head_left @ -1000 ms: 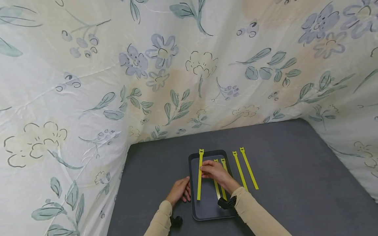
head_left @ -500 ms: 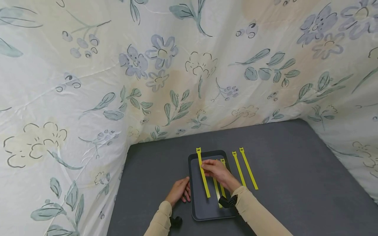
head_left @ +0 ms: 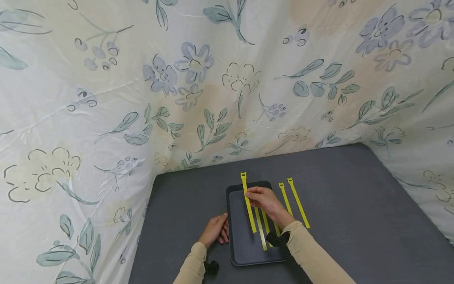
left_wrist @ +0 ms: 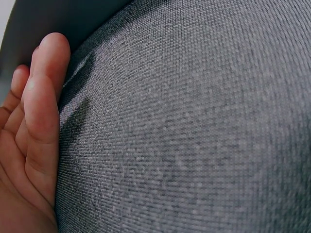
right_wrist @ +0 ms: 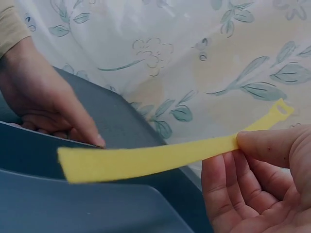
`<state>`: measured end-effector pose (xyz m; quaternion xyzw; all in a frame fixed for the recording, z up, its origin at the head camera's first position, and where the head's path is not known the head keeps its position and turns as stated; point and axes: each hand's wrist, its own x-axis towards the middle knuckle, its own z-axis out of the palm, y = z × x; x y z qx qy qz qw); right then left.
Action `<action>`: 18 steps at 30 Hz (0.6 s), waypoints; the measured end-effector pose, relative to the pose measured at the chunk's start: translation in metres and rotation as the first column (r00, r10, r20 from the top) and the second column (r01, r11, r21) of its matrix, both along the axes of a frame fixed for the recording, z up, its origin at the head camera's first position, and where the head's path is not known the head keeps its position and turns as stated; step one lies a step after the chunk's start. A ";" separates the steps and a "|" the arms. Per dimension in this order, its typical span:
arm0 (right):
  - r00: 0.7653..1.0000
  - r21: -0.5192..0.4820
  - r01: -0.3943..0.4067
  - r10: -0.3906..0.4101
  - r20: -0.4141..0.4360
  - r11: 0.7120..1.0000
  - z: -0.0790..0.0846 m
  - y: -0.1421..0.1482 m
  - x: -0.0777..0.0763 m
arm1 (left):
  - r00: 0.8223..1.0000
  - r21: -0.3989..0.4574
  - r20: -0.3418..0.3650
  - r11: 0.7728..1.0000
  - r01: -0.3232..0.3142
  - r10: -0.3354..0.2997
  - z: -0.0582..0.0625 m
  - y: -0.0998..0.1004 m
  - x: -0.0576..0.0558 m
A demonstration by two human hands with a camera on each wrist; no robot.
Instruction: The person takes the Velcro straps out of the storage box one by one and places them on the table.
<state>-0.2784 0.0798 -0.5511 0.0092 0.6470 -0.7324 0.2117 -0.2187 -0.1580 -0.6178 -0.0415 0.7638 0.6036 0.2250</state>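
Note:
A yellow hook-and-loop cable tie (head_left: 250,213) with a slotted head is pinched between the thumb and fingers of my right hand (head_left: 267,202). It is held over a dark shallow tray (head_left: 244,250), head end pointing away. In the right wrist view the tie (right_wrist: 146,161) stretches out flat, its tail toward the left hand. Other yellow ties (head_left: 261,232) lie lengthwise in the tray, partly hidden under the right hand and wrist. My left hand (head_left: 214,229) rests on the table beside the tray's left wall, fingers relaxed and holding nothing; the left wrist view shows its fingers (left_wrist: 41,107) against the woven surface.
Two more yellow ties, a nearer one (head_left: 285,199) and a farther one (head_left: 298,203), lie on the dark table (head_left: 340,189) right of the tray. A floral cloth (head_left: 241,79) hangs behind the table and at its sides.
My right hand has shifted slightly right and away, carrying the tie; the tie's tail has swung from the left to the right. The left hand has stayed in place.

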 end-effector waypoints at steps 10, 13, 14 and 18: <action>0.999 -0.011 0.054 -0.054 0.001 0.998 0.002 0.023 -0.010 | 1.000 0.012 -0.005 1.000 0.001 -0.001 0.000 0.001 0.001; 0.998 -0.020 0.064 -0.064 -0.013 0.998 0.004 0.029 -0.013 | 1.000 0.009 -0.007 1.000 -0.001 0.002 0.000 0.000 0.001; 0.997 -0.028 0.070 -0.071 -0.015 0.997 0.004 0.031 -0.014 | 1.000 0.009 -0.007 1.000 -0.002 0.002 0.000 0.000 0.000; 0.996 -0.028 0.087 -0.088 -0.017 0.996 0.007 0.037 -0.018 | 1.000 0.007 -0.010 1.000 -0.001 0.001 -0.001 0.000 0.000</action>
